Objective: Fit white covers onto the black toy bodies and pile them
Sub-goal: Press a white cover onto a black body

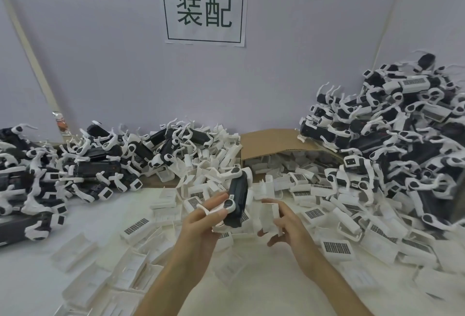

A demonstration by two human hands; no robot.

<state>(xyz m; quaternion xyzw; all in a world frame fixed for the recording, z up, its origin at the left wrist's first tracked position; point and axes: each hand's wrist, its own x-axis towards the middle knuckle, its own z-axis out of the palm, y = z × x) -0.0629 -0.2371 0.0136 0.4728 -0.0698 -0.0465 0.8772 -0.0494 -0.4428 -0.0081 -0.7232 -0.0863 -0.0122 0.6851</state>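
Centrally, left hand (201, 220) grips black toy body (237, 196), right hand (285, 226) holds white cover (268, 216); loose covers (313, 214), cardboard box (266, 139) behind.

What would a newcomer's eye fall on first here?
A tall heap of black-and-white toys rises against the wall on the right, with a lower heap on the left. A paper sign with two large characters hangs on the wall between them. In the middle, the left hand holds a black toy body and the right hand a white cover.

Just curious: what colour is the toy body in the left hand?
The toy body is black; head view.
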